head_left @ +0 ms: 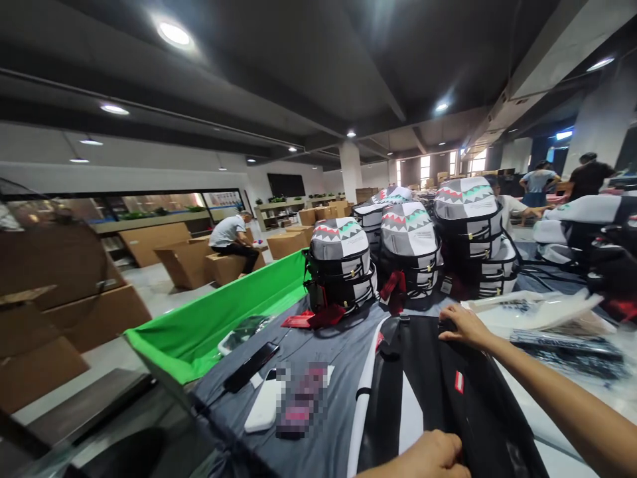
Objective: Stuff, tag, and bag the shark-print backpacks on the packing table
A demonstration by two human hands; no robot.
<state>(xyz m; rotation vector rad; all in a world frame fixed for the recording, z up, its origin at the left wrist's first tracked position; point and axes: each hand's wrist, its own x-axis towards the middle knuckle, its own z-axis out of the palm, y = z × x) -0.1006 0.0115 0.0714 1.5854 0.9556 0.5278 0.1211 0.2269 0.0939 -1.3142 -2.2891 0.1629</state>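
On the far left, brown cardboard boxes [99,312] are standing on the floor, and a seated person [229,239] is bending forward on another box further back. Nearer, a green cloth [209,325] is hanging along the edge of a long table, which is covered by a grey sheet [328,358]. On this sheet a black phone [251,366] and a white power bank [263,401] are lying beside a pixelated object [302,398] that is too blurred to name.

Behind them, three grey-and-black backpacks with zigzag patterns [409,249] are standing upright in a group, with red straps [306,320] hanging near their bases. In the front, a black bag with a white stripe [438,398] is lying flat on the table. The left hand [423,458] is resting on its near edge, and the right hand [465,326] is lying on its far edge, so the hands are well apart. I cannot tell if either hand is gripping the bag.

To the right, white plastic packaging [535,312] and black straps in clear plastic [567,352] are lying on the table, while other people [590,176] are standing in the background.
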